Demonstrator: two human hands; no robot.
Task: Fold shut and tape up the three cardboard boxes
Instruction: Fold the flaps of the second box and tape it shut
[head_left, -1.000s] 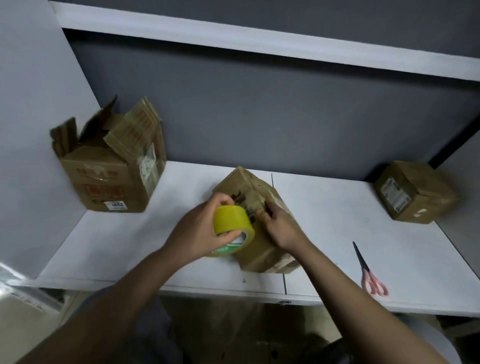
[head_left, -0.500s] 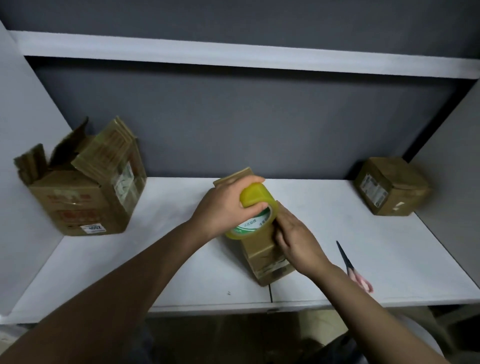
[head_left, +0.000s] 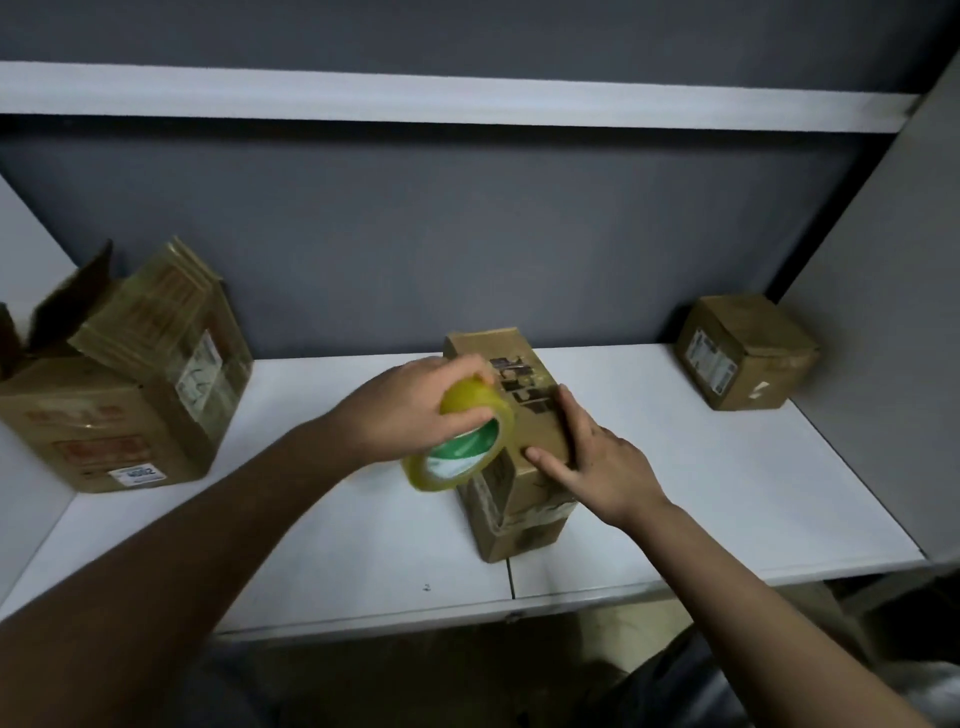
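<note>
Left hand (head_left: 410, 410) grips tape roll (head_left: 460, 441) against the middle box (head_left: 511, 441) on the counter (head_left: 727, 493) to lay tape; right hand (head_left: 602, 462), fingers flat, steadies it.

We see a white shelf (head_left: 701, 499) with a seam down its middle, backed by a dark grey wall (head_left: 467, 249), a white ledge (head_left: 415, 101) above, pale side panels (head_left: 883, 322), all dimly lit.
</note>
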